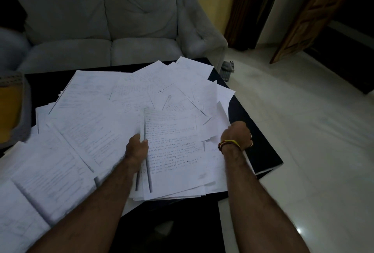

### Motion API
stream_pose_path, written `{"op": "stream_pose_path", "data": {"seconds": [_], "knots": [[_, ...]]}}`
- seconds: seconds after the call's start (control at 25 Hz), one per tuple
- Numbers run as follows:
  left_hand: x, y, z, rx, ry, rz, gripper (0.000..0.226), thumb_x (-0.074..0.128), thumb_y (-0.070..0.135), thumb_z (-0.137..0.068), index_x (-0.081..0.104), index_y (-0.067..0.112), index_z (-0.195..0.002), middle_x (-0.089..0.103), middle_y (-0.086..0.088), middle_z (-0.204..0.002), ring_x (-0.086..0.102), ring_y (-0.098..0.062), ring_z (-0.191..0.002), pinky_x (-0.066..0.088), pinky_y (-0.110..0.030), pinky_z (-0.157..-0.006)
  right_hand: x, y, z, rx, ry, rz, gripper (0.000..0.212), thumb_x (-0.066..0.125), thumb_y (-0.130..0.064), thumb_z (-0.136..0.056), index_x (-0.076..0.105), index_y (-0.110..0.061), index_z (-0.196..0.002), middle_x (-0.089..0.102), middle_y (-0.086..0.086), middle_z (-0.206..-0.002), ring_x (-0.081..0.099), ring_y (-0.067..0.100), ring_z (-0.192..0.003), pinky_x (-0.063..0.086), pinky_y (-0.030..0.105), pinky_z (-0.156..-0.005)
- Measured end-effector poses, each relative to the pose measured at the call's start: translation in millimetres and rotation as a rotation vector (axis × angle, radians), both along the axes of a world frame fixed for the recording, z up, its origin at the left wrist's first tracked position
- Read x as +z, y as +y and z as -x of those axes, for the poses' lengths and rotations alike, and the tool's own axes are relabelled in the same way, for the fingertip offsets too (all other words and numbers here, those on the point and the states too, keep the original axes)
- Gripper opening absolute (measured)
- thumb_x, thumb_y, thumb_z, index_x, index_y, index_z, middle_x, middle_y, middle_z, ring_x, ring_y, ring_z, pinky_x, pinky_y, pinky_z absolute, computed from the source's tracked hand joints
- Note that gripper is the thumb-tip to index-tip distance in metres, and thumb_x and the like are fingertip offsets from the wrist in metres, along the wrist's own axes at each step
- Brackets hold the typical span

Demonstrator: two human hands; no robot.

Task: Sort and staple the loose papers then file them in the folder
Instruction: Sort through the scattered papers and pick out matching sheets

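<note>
Head view: a grey sofa (101, 20) is seen behind the dark counter (261, 151), which is pretty much buried in loose papers (97, 111). One handwritten sheet (174, 151) is pinched at its edge by left hand (136, 149) fingers; right hand (237, 136) fingers are curled on papers' right edge.

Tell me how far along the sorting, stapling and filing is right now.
Early, still sorting. Done: nothing clearly; loose papers cover the table, unstacked. In hand: the left hand grips the edge of a small stack of handwritten sheets; the right hand is curled at the stack's right side. Left: the rest of the sorting, all stapling and filing. No stapler shows; a yellow item at far left might be the folder.
</note>
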State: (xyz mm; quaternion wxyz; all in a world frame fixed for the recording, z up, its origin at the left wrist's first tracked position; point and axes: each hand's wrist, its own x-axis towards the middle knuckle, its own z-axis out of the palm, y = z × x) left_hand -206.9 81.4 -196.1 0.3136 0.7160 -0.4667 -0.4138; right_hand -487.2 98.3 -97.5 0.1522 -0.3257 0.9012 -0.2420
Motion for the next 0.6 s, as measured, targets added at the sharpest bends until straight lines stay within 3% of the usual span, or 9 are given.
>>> {"op": "stream_pose_path", "data": {"seconds": [0.08, 0.2, 0.32, 0.44, 0.6], "knots": [[1, 4, 2, 0.017, 0.015, -0.009, 0.045, 0.052, 0.019, -0.095, 0.047, 0.002, -0.137, 0.053, -0.017, -0.136, 0.050, -0.035, -0.123, 0.039, -0.044, -0.108, 18, -1, -7, 0.013, 0.064, 0.060, 0.030, 0.050, -0.017, -0.090, 0.063, -0.009, -0.115, 0.061, 0.014, -0.120, 0.055, 0.034, -0.113, 0.046, 0.047, -0.096], [10, 10, 6, 0.015, 0.027, -0.009, 0.048, 0.052, 0.020, -0.095, 0.045, 0.003, -0.139, 0.050, -0.016, -0.139, 0.048, -0.034, -0.125, 0.037, -0.042, -0.109, 61, -2, -24, 0.007, 0.394, 0.153, 0.023, 0.058, -0.021, -0.091, 0.065, -0.007, -0.109, 0.062, 0.012, -0.109, 0.058, 0.034, -0.104, 0.047, 0.044, -0.086], [26, 18, 4, 0.024, 0.048, -0.005, 0.051, 0.051, 0.019, -0.097, 0.039, 0.002, -0.143, 0.044, -0.017, -0.144, 0.043, -0.034, -0.130, 0.034, -0.041, -0.111, 103, 1, -59, 0.059, 0.535, 0.290, 0.023, 0.062, -0.023, -0.090, 0.064, -0.007, -0.106, 0.065, 0.011, -0.102, 0.061, 0.030, -0.096, 0.050, 0.042, -0.082], [36, 24, -8, 0.050, 0.090, 0.007, 0.051, 0.050, 0.018, -0.097, 0.037, 0.002, -0.144, 0.041, -0.016, -0.146, 0.042, -0.033, -0.132, 0.033, -0.041, -0.112, 143, 5, -100, 0.181, 0.459, 0.484, 0.019, 0.065, -0.021, -0.090, 0.064, -0.011, -0.106, 0.068, 0.009, -0.100, 0.066, 0.028, -0.093, 0.056, 0.041, -0.080], [47, 30, -47, 0.117, 0.168, 0.002, 0.046, 0.049, 0.015, -0.097, 0.041, 0.001, -0.140, 0.049, -0.017, -0.139, 0.050, -0.032, -0.123, 0.041, -0.041, -0.106, 167, 3, -144, 0.273, 0.069, 0.662, 0.015, 0.067, -0.024, -0.089, 0.068, -0.013, -0.100, 0.072, 0.006, -0.098, 0.067, 0.022, -0.091, 0.051, 0.030, -0.078]]}}
